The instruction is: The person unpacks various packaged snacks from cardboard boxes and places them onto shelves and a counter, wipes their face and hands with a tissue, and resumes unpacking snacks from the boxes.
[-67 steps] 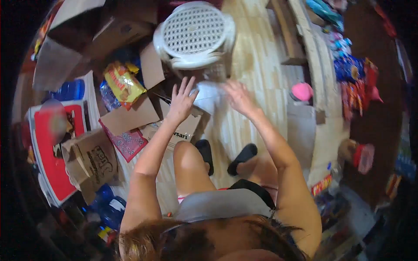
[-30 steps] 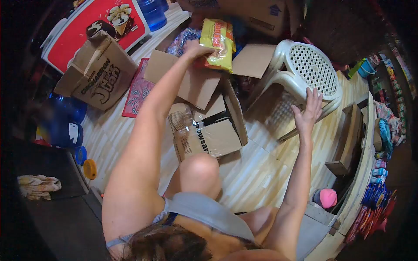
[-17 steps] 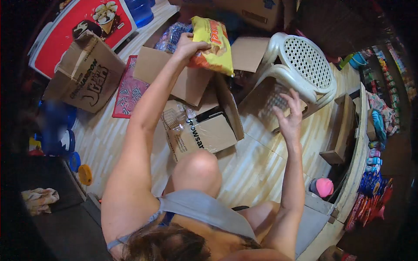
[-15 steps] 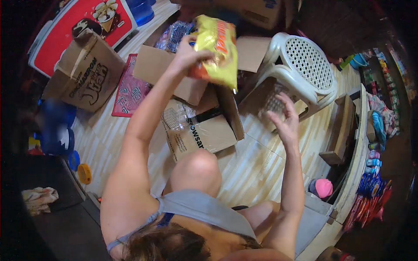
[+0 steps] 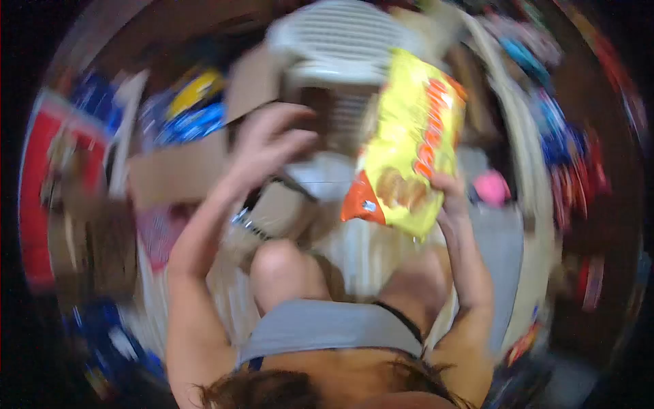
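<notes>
Right of centre in the frame, the right hand [image 5: 454, 198] grips the lower right edge of a yellow snack packet [image 5: 415, 136], fingers closed on it. Left of centre, the left hand [image 5: 262, 146] has open, loosely curled fingers near an open cardboard box [image 5: 178, 169]. A white plastic stool [image 5: 340, 37] stands at upper centre.

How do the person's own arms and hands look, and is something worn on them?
The left arm and right arm show no sleeves. The left hand and right hand are without gloves; I see no watch or bracelet. Because of blur, I cannot tell about rings. The grey top covers the torso.
</notes>
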Action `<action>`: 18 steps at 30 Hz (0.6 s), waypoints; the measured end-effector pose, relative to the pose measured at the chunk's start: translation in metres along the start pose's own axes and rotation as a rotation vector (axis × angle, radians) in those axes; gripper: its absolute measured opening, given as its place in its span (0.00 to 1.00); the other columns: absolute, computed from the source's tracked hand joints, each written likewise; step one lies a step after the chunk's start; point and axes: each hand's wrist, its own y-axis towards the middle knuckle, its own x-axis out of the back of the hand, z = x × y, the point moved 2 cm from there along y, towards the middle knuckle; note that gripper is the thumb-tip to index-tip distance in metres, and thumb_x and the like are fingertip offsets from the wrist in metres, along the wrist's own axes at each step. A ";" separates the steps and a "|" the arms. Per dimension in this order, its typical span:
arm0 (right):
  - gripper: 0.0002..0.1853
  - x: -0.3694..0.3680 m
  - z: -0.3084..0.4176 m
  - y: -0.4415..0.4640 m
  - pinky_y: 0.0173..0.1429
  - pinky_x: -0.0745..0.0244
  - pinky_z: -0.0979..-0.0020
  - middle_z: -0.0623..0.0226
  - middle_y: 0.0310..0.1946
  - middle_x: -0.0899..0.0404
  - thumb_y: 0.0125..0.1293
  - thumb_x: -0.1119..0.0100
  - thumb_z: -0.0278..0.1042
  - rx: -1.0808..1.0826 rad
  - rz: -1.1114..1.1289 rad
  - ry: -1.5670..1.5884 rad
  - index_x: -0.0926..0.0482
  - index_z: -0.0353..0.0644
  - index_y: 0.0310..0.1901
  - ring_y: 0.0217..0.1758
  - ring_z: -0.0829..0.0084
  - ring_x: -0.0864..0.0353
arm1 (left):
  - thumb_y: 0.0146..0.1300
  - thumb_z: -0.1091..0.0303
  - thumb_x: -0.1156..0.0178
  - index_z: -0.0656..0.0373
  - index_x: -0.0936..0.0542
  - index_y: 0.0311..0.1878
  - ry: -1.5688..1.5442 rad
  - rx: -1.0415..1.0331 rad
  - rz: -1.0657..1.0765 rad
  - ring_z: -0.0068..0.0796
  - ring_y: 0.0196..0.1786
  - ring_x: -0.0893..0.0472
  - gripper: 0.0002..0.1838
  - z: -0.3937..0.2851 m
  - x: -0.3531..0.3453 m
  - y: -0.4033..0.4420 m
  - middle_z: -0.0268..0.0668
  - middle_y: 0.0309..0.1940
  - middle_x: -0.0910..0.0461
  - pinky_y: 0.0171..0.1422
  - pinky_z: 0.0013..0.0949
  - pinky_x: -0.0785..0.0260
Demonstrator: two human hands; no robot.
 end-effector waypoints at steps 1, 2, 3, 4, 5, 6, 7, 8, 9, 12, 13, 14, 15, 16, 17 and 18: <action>0.32 0.020 0.014 -0.010 0.56 0.25 0.65 0.60 0.49 0.24 0.48 0.37 0.27 0.020 -0.046 0.012 0.34 0.33 0.57 0.49 0.66 0.21 | 0.58 0.63 0.38 0.60 0.27 0.56 0.273 -0.056 -0.114 0.37 0.58 0.29 0.23 0.022 0.016 0.010 0.43 0.54 0.27 0.63 0.36 0.38; 0.32 0.044 0.024 -0.021 0.58 0.26 0.62 0.57 0.51 0.26 0.50 0.39 0.28 0.107 -0.106 0.000 0.36 0.32 0.59 0.51 0.64 0.22 | 0.54 0.63 0.37 0.61 0.24 0.52 0.721 -0.274 -0.269 0.44 0.59 0.30 0.22 0.054 0.039 0.019 0.46 0.50 0.24 0.63 0.42 0.39; 0.32 0.070 0.036 -0.034 0.60 0.28 0.60 0.54 0.54 0.27 0.52 0.42 0.29 0.184 -0.149 -0.023 0.38 0.31 0.60 0.53 0.61 0.23 | 0.50 0.65 0.35 0.58 0.26 0.55 0.946 -0.346 -0.314 0.47 0.60 0.31 0.26 0.103 0.070 0.026 0.47 0.54 0.26 0.64 0.43 0.40; 0.33 0.091 0.053 -0.052 0.61 0.28 0.60 0.53 0.54 0.27 0.52 0.42 0.29 0.254 -0.251 -0.049 0.38 0.31 0.61 0.54 0.61 0.23 | 0.47 0.65 0.32 0.58 0.28 0.57 1.014 -0.292 -0.315 0.48 0.62 0.33 0.31 0.145 0.102 0.033 0.47 0.57 0.28 0.66 0.43 0.42; 0.33 0.108 0.066 -0.069 0.61 0.28 0.60 0.53 0.55 0.28 0.52 0.42 0.29 0.306 -0.335 -0.070 0.39 0.31 0.61 0.54 0.61 0.23 | 0.46 0.65 0.32 0.61 0.29 0.58 1.030 -0.245 -0.233 0.50 0.63 0.34 0.33 0.187 0.137 0.037 0.48 0.59 0.30 0.66 0.45 0.42; 0.33 0.131 0.072 -0.089 0.62 0.29 0.60 0.52 0.54 0.28 0.53 0.42 0.28 0.381 -0.456 -0.075 0.39 0.31 0.62 0.54 0.60 0.24 | 0.49 0.63 0.32 0.63 0.30 0.59 1.088 -0.146 -0.253 0.50 0.63 0.34 0.33 0.216 0.160 0.028 0.48 0.60 0.31 0.67 0.45 0.43; 0.32 0.134 0.089 -0.104 0.62 0.29 0.60 0.51 0.55 0.28 0.54 0.42 0.29 0.446 -0.500 -0.114 0.39 0.32 0.62 0.55 0.60 0.24 | 0.55 0.60 0.36 0.62 0.30 0.59 1.137 -0.073 -0.315 0.52 0.62 0.34 0.29 0.278 0.201 0.026 0.49 0.59 0.30 0.65 0.46 0.42; 0.31 0.156 0.102 -0.117 0.62 0.28 0.59 0.52 0.55 0.28 0.55 0.42 0.30 0.453 -0.557 -0.111 0.39 0.33 0.61 0.54 0.60 0.24 | 0.58 0.58 0.39 0.60 0.30 0.59 1.144 -0.050 -0.245 0.50 0.63 0.33 0.27 0.303 0.221 0.029 0.47 0.59 0.30 0.64 0.46 0.41; 0.30 0.181 0.112 -0.132 0.61 0.28 0.58 0.52 0.55 0.28 0.56 0.42 0.30 0.458 -0.609 -0.104 0.38 0.33 0.60 0.54 0.60 0.24 | 0.60 0.56 0.42 0.57 0.30 0.60 1.155 -0.022 -0.178 0.47 0.63 0.33 0.26 0.313 0.231 0.028 0.45 0.60 0.31 0.63 0.45 0.40; 0.27 0.230 0.139 -0.173 0.59 0.26 0.56 0.54 0.53 0.27 0.57 0.41 0.29 0.493 -0.807 -0.011 0.36 0.35 0.59 0.54 0.59 0.24 | 0.61 0.55 0.43 0.52 0.26 0.57 1.137 0.128 -0.243 0.42 0.59 0.29 0.22 0.294 0.225 0.031 0.43 0.56 0.26 0.61 0.43 0.38; 0.27 0.239 0.145 -0.183 0.58 0.25 0.56 0.53 0.52 0.27 0.57 0.41 0.28 0.507 -0.866 0.035 0.35 0.34 0.58 0.53 0.58 0.23 | 0.61 0.54 0.44 0.52 0.25 0.56 1.107 0.232 -0.222 0.41 0.57 0.27 0.22 0.286 0.223 0.032 0.42 0.54 0.25 0.60 0.42 0.37; 0.26 0.249 0.152 -0.191 0.58 0.25 0.56 0.53 0.52 0.26 0.57 0.41 0.26 0.523 -0.925 0.080 0.35 0.33 0.57 0.53 0.58 0.23 | 0.61 0.54 0.44 0.52 0.24 0.54 1.076 0.334 -0.200 0.41 0.55 0.26 0.21 0.276 0.222 0.034 0.42 0.52 0.23 0.58 0.41 0.36; 0.26 0.265 0.156 -0.198 0.58 0.25 0.56 0.53 0.52 0.27 0.57 0.41 0.27 0.550 -0.951 0.078 0.35 0.33 0.57 0.53 0.58 0.23 | 0.60 0.53 0.44 0.52 0.22 0.52 1.044 0.431 -0.181 0.40 0.53 0.24 0.20 0.267 0.220 0.038 0.42 0.49 0.22 0.57 0.40 0.35; 0.26 0.282 0.157 -0.204 0.57 0.25 0.56 0.52 0.52 0.27 0.57 0.41 0.27 0.581 -0.975 0.077 0.35 0.33 0.57 0.53 0.57 0.23 | 0.60 0.55 0.44 0.56 0.20 0.47 1.001 0.375 -0.252 0.44 0.48 0.22 0.18 0.268 0.221 0.038 0.43 0.44 0.19 0.54 0.40 0.33; 0.26 0.299 0.160 -0.213 0.57 0.25 0.55 0.52 0.52 0.27 0.57 0.40 0.27 0.611 -1.000 0.076 0.35 0.33 0.57 0.53 0.57 0.23 | 0.61 0.55 0.45 0.57 0.20 0.47 1.024 0.316 -0.253 0.45 0.48 0.22 0.18 0.268 0.222 0.036 0.43 0.44 0.19 0.53 0.40 0.33; 0.27 0.303 0.162 -0.216 0.59 0.26 0.54 0.54 0.52 0.26 0.57 0.40 0.29 0.613 -1.023 0.090 0.35 0.37 0.58 0.54 0.58 0.24 | 0.61 0.55 0.45 0.58 0.20 0.47 1.046 0.255 -0.255 0.45 0.48 0.22 0.18 0.287 0.238 0.037 0.43 0.44 0.20 0.53 0.40 0.33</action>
